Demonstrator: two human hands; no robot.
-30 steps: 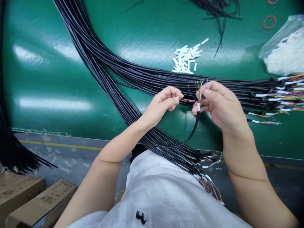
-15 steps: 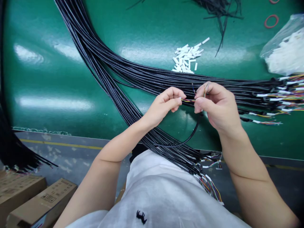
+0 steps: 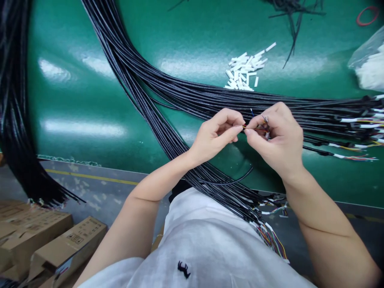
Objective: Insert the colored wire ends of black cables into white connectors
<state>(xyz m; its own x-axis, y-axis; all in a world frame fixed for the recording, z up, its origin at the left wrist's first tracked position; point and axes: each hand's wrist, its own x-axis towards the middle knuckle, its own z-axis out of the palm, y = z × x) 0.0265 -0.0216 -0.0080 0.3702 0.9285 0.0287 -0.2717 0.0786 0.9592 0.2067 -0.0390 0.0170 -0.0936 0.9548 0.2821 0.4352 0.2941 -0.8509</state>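
Note:
Thin coloured wires run between my two hands, close together above the black cable bundle. My left hand pinches the wires' left end between thumb and forefinger. Thumb and fingers of my right hand are closed on the same wires, with a few loose ends curling over the fingers. A single black cable curves up below the hands; where it joins the wires is hidden. The long bundle of black cables passes behind both hands, its wire ends with white sleeves lying at the right.
White tube pieces lie in a heap beyond the bundle. A clear bag of white parts, a red ring and black strips are at the far right. More black cables hang over the left edge, above cardboard boxes.
My hands have come closer together, so less wire shows between them. The right fingers have curled further around the wires. The whole view has shifted slightly.

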